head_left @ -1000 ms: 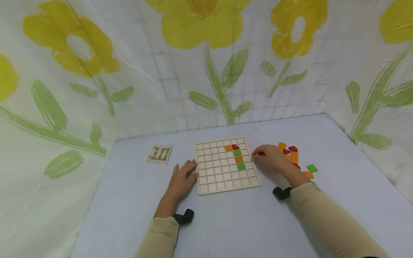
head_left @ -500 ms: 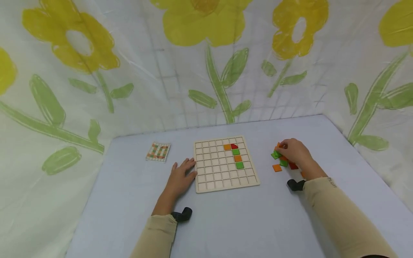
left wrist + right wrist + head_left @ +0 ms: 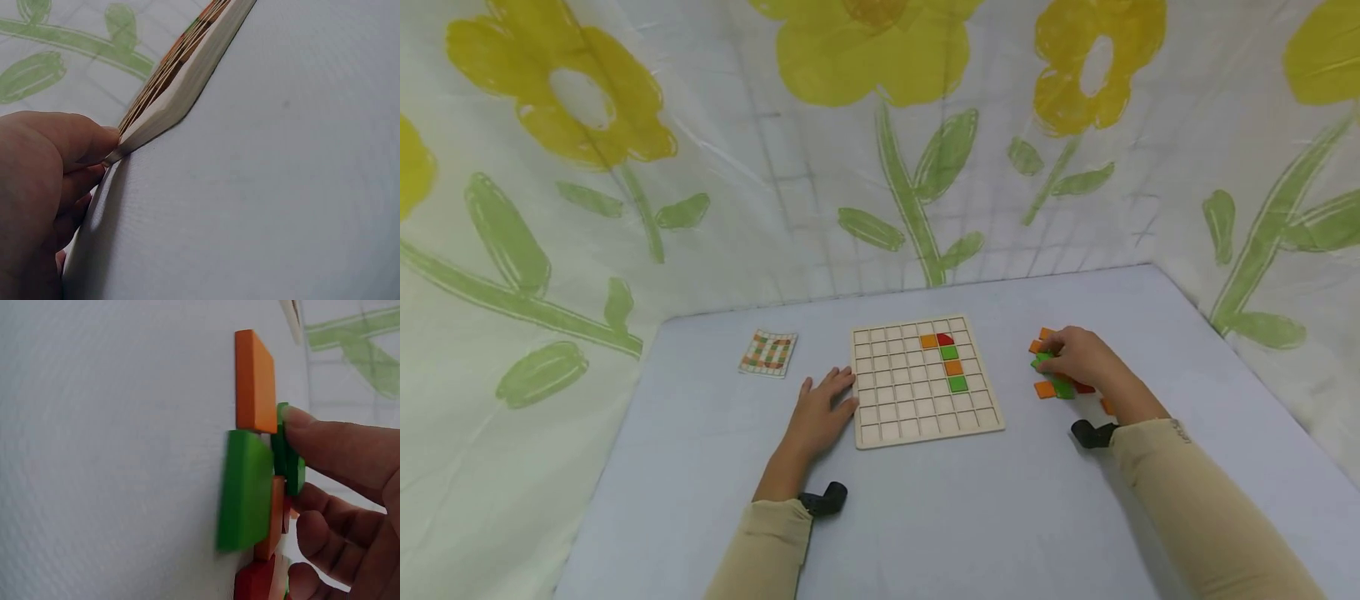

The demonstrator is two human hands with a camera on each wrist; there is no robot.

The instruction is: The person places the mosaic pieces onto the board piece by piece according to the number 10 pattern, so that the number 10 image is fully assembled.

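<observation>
My left hand [image 3: 817, 418] rests at the left edge of the wooden grid board [image 3: 925, 421]. In the left wrist view the thumb [image 3: 103, 139] touches the board's edge, with the other fingers below it. My right hand [image 3: 1081, 357] is over a pile of flat orange, green and red tiles right of the board. Its thumb and fingers pinch a green tile [image 3: 295, 472] on the pile; the index fingertip is hidden behind it. Close to the right wrist camera lie another green tile [image 3: 247, 490] and an orange tile [image 3: 256, 381]. The hand hides part of the pile.
On the board sit a red rounded tile [image 3: 945, 340], an orange tile [image 3: 929, 342] and a short column of green and orange tiles. A small patterned card [image 3: 768, 353] lies left of the board. A flower-printed cloth [image 3: 722, 250] hangs behind the table.
My right hand moved from the board's right edge to the tile pile, then shifted slightly among the tiles; some green tiles there moved. The left hand stayed at the board's edge.
</observation>
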